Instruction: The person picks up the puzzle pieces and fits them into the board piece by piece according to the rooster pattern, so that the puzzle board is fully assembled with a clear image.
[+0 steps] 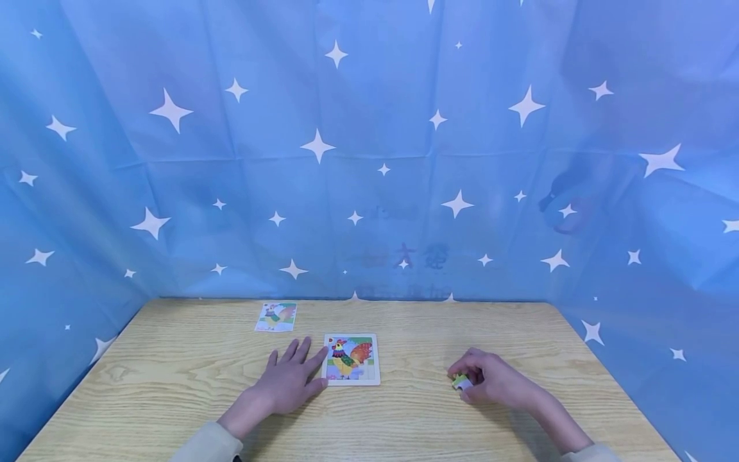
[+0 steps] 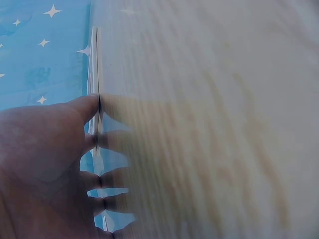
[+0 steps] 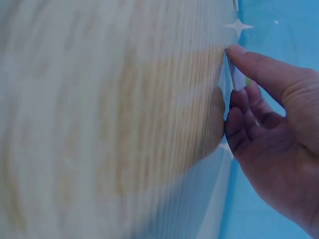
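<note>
A square jigsaw puzzle (image 1: pixel 352 360) with a rooster picture and white border lies mid-table in the head view. My left hand (image 1: pixel 287 385) rests flat to its left, fingers spread, with thumb and index finger at the puzzle's left edge. In the left wrist view the puzzle's thin side (image 2: pixel 95 64) shows beyond the thumb. Further right, my right hand (image 1: pixel 501 383) pinches a small green and pale puzzle piece (image 1: pixel 462 382) close to the tabletop. The right wrist view shows that piece (image 3: pixel 238 75) edge-on between thumb and fingers.
A paper card (image 1: pixel 276 317) with the same rooster picture lies behind my left hand. The wooden table (image 1: pixel 404 423) ends at a blue curtain (image 1: pixel 381 128) with white stars, which surrounds its back and sides.
</note>
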Demonstrator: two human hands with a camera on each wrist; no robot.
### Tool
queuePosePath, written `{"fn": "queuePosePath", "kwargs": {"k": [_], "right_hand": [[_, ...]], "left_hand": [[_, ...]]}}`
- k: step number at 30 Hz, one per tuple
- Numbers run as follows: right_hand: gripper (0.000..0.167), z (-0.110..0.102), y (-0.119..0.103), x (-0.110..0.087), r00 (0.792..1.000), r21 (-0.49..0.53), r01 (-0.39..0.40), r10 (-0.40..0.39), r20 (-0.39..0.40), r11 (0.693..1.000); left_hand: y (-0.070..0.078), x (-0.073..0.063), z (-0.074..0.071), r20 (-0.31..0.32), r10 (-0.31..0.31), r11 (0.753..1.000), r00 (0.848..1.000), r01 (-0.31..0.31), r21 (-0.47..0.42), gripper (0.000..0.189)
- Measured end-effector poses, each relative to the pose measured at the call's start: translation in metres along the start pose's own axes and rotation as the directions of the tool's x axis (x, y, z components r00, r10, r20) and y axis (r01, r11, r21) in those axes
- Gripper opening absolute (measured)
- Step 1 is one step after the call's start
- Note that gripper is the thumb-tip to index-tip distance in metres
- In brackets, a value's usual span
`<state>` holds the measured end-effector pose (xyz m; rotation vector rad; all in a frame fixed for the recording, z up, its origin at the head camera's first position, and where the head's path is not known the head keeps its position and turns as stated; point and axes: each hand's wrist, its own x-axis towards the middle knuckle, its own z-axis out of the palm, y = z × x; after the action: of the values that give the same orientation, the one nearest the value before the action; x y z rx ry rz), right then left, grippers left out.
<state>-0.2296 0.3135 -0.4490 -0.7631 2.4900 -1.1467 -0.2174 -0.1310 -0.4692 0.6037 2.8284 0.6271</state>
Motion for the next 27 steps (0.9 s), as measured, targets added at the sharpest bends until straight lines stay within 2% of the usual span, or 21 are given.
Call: {"fn": "queuePosePath", "kwargs": {"k": [10, 19, 27], "right_hand": [[0.023, 0.001, 0.000, 0.001, 1.000, 0.014, 0.004, -0.004, -0.023, 1.000], [0.014, 0.002, -0.009, 0.014, 1.000, 0.005, 0.004, -0.004, -0.003, 1.000], [0.009, 0.010, -0.025, 0.031, 1.000, 0.023, 0.011, -0.010, -0.015, 1.000]], "left_hand": [[0.014, -0.008, -0.012, 0.025, -0.031, 1.000, 0.999, 0.031, -0.006, 0.064], [0.012, -0.007, -0.010, 0.030, -0.025, 1.000, 0.999, 0.025, 0.008, 0.063], [0.012, -0.006, -0.011, 0.017, -0.027, 1.000, 0.999, 0.027, 0.015, 0.063]]}}
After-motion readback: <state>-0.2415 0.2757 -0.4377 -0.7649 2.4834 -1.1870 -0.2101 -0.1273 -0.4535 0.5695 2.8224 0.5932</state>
